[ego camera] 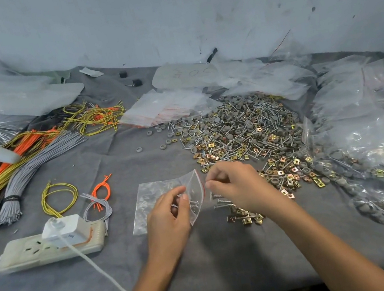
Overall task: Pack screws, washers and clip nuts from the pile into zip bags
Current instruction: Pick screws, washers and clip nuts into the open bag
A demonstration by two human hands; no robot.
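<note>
A clear zip bag [154, 194] with a red seal line lies on the grey cloth in front of me. My left hand [170, 218] pinches its open mouth, and a few screws show inside it. My right hand [235, 185] hovers just right of the mouth, fingers curled and pinching something small that I cannot make out. Under that hand lie a few loose screws [219, 203] and clip nuts [245, 217]. The big pile of screws, grey washers and brass clip nuts [238, 127] spreads behind and to the right.
Empty zip bags [167, 107] are stacked behind the pile, and filled bags [375, 152] lie heaped at the right. A white power strip with a charger [52, 243] sits at the left, with wire bundles [23, 163] beyond it. The table's front edge runs close below my forearms.
</note>
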